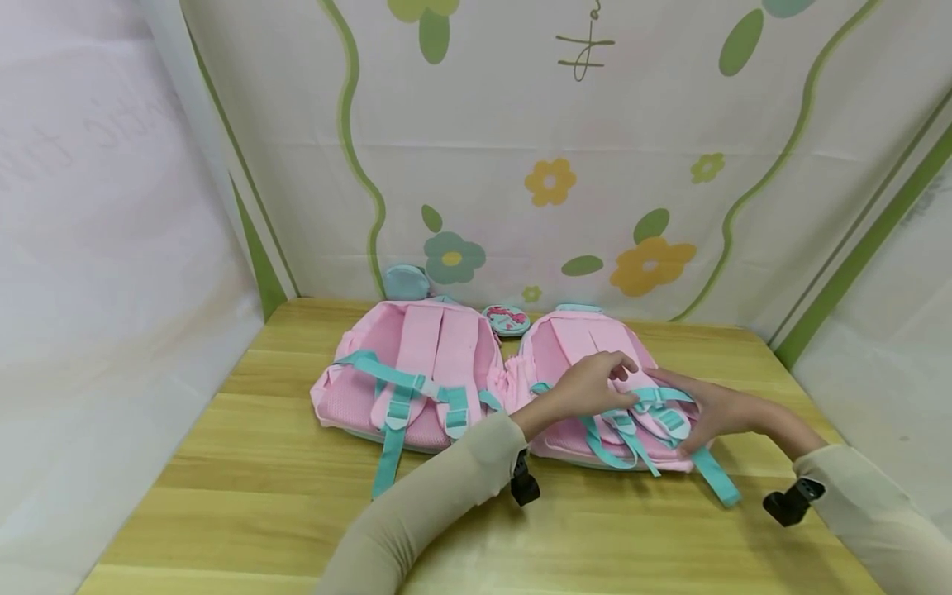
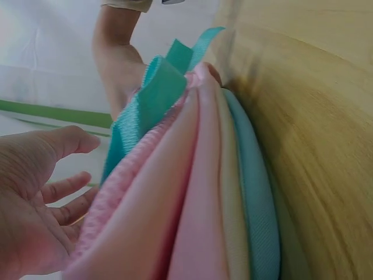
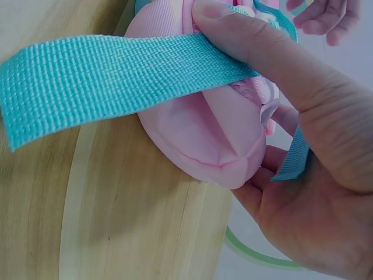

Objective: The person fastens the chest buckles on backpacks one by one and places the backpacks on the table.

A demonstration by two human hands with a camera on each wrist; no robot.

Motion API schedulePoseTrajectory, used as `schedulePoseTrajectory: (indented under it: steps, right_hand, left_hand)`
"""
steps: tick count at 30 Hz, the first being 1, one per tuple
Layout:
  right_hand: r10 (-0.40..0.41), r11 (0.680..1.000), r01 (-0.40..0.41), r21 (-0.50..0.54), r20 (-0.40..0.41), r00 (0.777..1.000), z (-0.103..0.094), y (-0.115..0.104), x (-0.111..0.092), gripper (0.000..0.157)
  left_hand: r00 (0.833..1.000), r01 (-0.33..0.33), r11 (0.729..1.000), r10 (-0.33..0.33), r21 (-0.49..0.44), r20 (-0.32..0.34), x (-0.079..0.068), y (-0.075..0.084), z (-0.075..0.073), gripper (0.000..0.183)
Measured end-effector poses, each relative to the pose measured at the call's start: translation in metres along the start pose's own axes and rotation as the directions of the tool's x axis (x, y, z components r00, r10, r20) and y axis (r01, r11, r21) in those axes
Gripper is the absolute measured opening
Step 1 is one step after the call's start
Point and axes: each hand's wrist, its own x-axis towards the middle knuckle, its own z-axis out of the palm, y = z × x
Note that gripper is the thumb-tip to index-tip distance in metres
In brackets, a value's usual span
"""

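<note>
Two pink backpacks with teal straps lie side by side on the wooden table, their shoulder straps facing up. My right hand (image 1: 717, 413) grips the side of the right backpack (image 1: 573, 343). Its thumb (image 3: 256, 44) lies over the back panel near a loose teal strap (image 3: 116, 81), with the other fingers round the side. Above that backpack's straps my left hand (image 1: 591, 383) hovers with loosely bent fingers and nothing in them. The left wrist view shows the left hand (image 2: 35, 192) beside the pink mesh panel (image 2: 125, 169); whether it touches is unclear.
The left backpack (image 1: 364, 330) has a teal strap buckled across its front. A round light-blue piece (image 1: 406, 283) and a small round patterned pouch (image 1: 507, 320) sit at the back. Printed cloth (image 1: 476, 190) hangs behind the table (image 1: 245, 479).
</note>
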Motion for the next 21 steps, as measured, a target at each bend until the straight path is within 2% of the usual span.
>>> schedulePoseTrajectory:
  steps: [6, 12, 21]
  right_hand:
    - [-0.002, 1.000, 0.002, -0.016, -0.002, 1.000, 0.000, 0.000, 0.001, 0.128]
    - [-0.010, 1.000, 0.010, -0.017, -0.002, 1.000, 0.000, 0.001, 0.001, 0.127]
    - [-0.002, 1.000, 0.002, -0.014, 0.006, 1.000, 0.000, 0.000, 0.002, 0.127]
  left_hand:
    - [0.999, 0.047, 0.998, -0.047, 0.046, 0.012, 0.005, -0.002, 0.010, 0.046]
    - [0.999, 0.044, 0.995, -0.045, 0.092, 0.010, 0.007, -0.004, 0.016, 0.043]
    - [0.999, 0.028, 0.973, -0.033, 0.228, 0.020, 0.009, -0.003, 0.023, 0.037]
